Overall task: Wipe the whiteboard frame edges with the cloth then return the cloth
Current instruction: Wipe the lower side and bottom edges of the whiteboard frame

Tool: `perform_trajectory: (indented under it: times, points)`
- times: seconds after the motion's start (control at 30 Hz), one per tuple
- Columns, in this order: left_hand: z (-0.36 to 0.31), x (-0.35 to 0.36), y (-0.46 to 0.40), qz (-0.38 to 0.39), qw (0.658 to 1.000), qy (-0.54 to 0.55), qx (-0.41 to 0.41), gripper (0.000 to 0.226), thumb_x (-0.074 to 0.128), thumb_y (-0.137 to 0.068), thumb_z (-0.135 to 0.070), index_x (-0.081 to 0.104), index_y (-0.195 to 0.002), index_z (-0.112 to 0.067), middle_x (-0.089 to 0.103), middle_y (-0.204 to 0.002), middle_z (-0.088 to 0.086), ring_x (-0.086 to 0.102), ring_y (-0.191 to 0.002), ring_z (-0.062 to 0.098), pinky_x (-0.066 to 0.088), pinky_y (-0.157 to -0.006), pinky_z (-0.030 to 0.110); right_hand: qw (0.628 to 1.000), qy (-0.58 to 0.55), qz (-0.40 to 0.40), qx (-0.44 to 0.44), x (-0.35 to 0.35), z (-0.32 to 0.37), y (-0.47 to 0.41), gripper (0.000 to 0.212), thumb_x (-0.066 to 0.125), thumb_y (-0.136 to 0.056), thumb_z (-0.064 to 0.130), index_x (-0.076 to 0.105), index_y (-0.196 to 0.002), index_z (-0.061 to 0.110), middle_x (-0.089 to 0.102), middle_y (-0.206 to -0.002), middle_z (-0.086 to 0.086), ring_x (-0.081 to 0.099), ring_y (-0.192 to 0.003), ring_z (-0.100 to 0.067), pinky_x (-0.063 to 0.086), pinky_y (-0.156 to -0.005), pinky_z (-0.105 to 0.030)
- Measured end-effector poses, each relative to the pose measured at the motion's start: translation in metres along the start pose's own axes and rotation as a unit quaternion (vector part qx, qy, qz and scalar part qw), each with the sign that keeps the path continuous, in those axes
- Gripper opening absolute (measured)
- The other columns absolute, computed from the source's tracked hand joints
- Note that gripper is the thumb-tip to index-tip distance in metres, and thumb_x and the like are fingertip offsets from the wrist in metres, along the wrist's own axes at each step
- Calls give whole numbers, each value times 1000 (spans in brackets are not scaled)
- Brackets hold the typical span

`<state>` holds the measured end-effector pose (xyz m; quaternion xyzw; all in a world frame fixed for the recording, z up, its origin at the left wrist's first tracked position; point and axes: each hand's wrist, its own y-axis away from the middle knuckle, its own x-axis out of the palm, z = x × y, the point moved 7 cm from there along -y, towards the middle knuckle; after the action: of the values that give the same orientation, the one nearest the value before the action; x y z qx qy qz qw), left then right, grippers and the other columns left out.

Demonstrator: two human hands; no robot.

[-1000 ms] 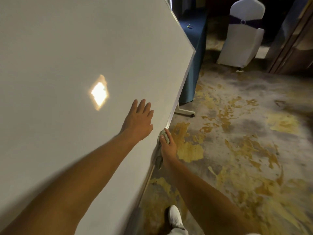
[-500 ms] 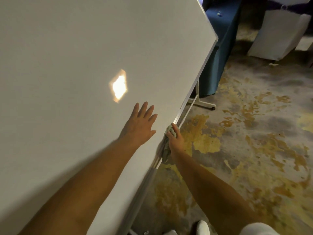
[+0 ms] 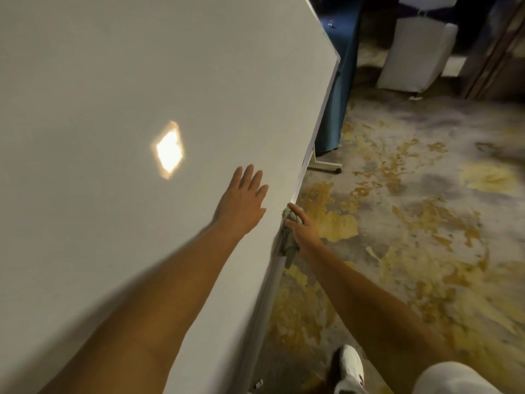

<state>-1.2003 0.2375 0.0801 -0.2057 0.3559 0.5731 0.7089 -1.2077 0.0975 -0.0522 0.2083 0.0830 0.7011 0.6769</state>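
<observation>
Patterned carpet [image 3: 397, 223] behind; left hand [image 3: 241, 203] flat, open on whiteboard [image 3: 142, 81], right hand [image 3: 301, 228] gripping cloth [image 3: 288, 243] against frame edge [image 3: 318, 123]: wiping midway, return pending.

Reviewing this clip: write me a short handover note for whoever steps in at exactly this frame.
Left hand: open, flat on the whiteboard face, bracing it.
Right hand: shut on the cloth, pressing it against the frame edge on the board's right side, about midway along the visible edge.
Done: cannot tell how much of this edge has been wiped; no marks show either way.
Left: finish this edge, wipe the other frame edges, which are out of view, then return the cloth; its home spot is not visible.
</observation>
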Motion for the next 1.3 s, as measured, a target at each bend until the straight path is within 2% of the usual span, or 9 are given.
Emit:
perform_trajectory:
  times: [0.1, 0.2, 0.33, 0.5, 0.7, 0.83, 0.93, 1.07, 1.3]
  points:
    - [-1, -1, 18, 9, 1000, 1, 2, 70, 17, -112, -55, 7, -170, -17, -4, -177, 19, -7, -163, 45, -3, -131, 60, 999, -40, 24, 25, 4, -13, 16, 44, 58, -99, 8, 58, -138, 29, 53, -135, -8, 56, -115, -25, 52, -94, -33]
    - [0, -1, 33, 15, 1000, 6, 2, 69, 17, -112, -53, 5, -170, -17, -6, -177, 19, -8, -163, 44, -5, -131, 59, 993, -105, 19, 46, 8, -33, 31, 39, 51, -104, 22, 53, -143, 20, 56, -135, -23, 59, -118, -38, 52, -97, -46]
    - [2, -3, 49, 22, 1000, 6, 6, 67, 15, -113, -51, 3, -170, -17, -8, -177, 18, -10, -163, 42, -6, -132, 58, 952, -283, -53, 108, 7, -58, 54, 31, 51, -103, 33, 59, -131, 21, 67, -116, -23, 69, -91, -34, 60, -76, -43]
    - [1, -5, 51, 31, 999, 8, 1, 67, 15, -113, -51, 2, -170, -18, -9, -177, 17, -12, -163, 41, -6, -132, 57, 915, -340, -146, 159, -11, -87, 63, 44, 57, -100, 34, 55, -141, 18, 64, -131, -15, 62, -118, -35, 50, -102, -53]
    - [2, -4, 49, 26, 1000, 9, -4, 68, 16, -112, -53, 4, -170, -19, -8, -177, 17, -10, -163, 42, -7, -130, 58, 951, -264, -101, 125, -14, -90, 76, 38, 48, -102, 28, 62, -128, 4, 65, -121, -26, 64, -112, -43, 52, -97, -56]
    - [2, -4, 45, 31, 999, 8, -11, 69, 18, -112, -54, 5, -170, -19, -8, -177, 17, -10, -163, 43, -6, -131, 59, 968, -201, -113, 95, -8, -75, 81, 16, 52, -101, 20, 66, -107, 22, 66, -112, -17, 67, -101, -32, 59, -84, -44]
    - [-1, -4, 43, 38, 999, 12, -18, 69, 19, -112, -53, 5, -170, -19, -8, -177, 17, -10, -163, 43, -5, -131, 59, 983, -143, -113, 30, 2, -63, 84, 23, 62, -95, 25, 60, -117, 28, 61, -116, -7, 63, -101, -24, 55, -74, -31]
    - [-2, -3, 43, 45, 999, 12, -22, 68, 20, -113, -52, 6, -170, -18, -8, -177, 17, -10, -163, 43, -4, -131, 60, 993, -30, -113, -28, 19, -59, 85, 61, 67, -91, 15, 46, -145, 34, 51, -130, 9, 56, -117, -17, 51, -96, -35]
    - [-2, -2, 49, 39, 999, 10, -15, 69, 18, -112, -53, 3, -170, -19, -9, -177, 17, -10, -163, 42, -2, -132, 59, 993, 0, -106, -51, 23, -53, 94, 43, 58, -101, 17, 55, -143, 28, 54, -137, 0, 51, -129, -21, 43, -110, -36]
